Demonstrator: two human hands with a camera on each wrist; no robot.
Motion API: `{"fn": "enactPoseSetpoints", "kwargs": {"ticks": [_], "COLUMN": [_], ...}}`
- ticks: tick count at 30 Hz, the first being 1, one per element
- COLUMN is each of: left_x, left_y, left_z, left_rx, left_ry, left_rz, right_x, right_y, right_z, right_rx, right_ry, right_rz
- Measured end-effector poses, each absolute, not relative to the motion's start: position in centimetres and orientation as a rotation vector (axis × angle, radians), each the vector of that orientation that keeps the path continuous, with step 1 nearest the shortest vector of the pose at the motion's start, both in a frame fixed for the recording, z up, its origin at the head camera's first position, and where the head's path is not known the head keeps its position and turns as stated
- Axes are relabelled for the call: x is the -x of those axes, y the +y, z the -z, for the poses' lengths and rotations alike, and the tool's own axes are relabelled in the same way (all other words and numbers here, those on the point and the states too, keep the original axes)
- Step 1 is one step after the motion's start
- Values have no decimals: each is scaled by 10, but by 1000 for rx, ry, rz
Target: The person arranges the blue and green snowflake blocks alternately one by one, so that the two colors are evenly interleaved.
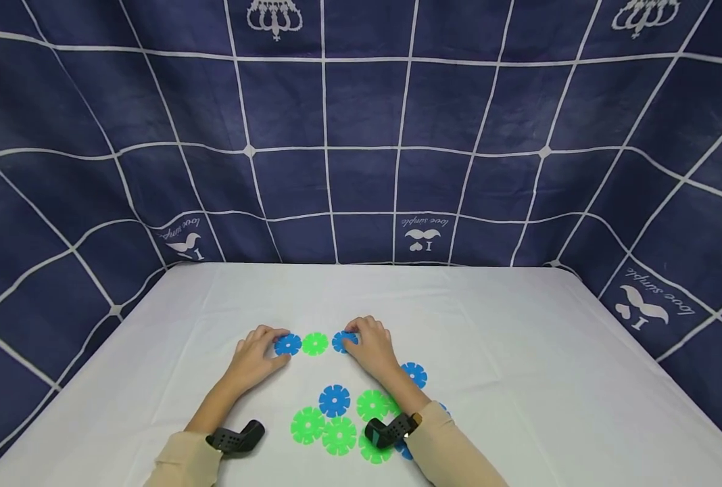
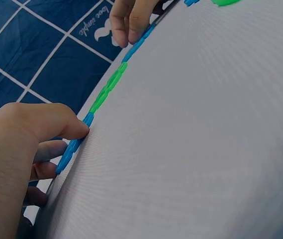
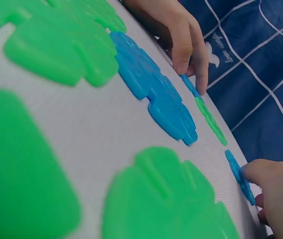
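Left hand (image 1: 253, 360) and right hand (image 1: 372, 346), fingers half-spread, pinch notched blue plastic discs (image 1: 287, 350); I'd keep them level with the green one (image 1: 315, 338) between.

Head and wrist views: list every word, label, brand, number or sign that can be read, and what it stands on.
"love simple": upside down on the navy curtain, centre print and right print.
"I": upside down beside a heart, same prints.
"love simp...": left print, end unclear.
Wrist views repeat "love simple", blurred.
No readable text on the blue snowflake discs, green snowflake discs or black wrist straps.
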State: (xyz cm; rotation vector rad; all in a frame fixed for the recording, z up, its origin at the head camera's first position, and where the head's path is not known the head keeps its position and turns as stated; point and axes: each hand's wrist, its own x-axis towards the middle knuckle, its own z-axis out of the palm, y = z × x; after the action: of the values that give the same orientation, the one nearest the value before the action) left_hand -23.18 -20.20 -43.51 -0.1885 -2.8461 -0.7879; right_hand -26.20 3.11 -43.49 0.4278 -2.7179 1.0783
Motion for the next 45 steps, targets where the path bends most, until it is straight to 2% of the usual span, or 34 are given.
{"fn": "enactPoseSetpoints", "kwargs": {"ticks": [12,45], "left_x": [233,232], "left_y": [-195,-199], "left_z": [438,434], "left_rx": [178,167], "left_ry": [-2845,-2860], "left_rz": [795,784], "right_x": [257,256], "right_y": [52,48], "right_z": [431,434], "right_rx": [-670,-715], "right_ry": [-2793,-2752], "right_rz": [-1058,-1014]}}
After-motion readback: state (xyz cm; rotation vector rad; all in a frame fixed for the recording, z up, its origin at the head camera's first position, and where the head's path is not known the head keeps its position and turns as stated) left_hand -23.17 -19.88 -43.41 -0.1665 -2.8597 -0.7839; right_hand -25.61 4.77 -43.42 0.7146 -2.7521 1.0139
